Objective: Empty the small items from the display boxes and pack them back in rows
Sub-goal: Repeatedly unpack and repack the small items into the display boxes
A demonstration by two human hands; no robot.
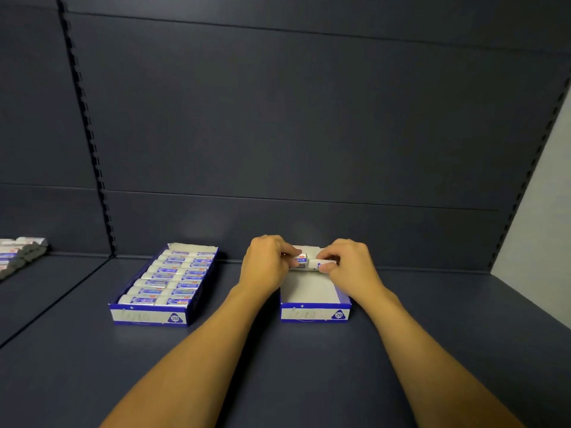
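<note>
Two blue-and-white display boxes stand on the dark shelf. The left box [148, 315] is packed with two rows of white erasers [168, 278] in blue sleeves. The right box [315, 313] shows a bare white floor over most of its length. At its far end my left hand [265, 264] pinches an eraser [301, 260], and my right hand [349, 262] pinches another eraser [321, 263] beside it. Both hands hover over the back of the right box, fingers curled round the erasers. What lies under the hands is hidden.
The dark shelf surface [278, 366] stretches toward me, with a back panel behind the boxes. On the neighbouring shelf at far left lies a pile of packaged items [18, 251]. A slotted upright [89, 134] divides the two shelf bays.
</note>
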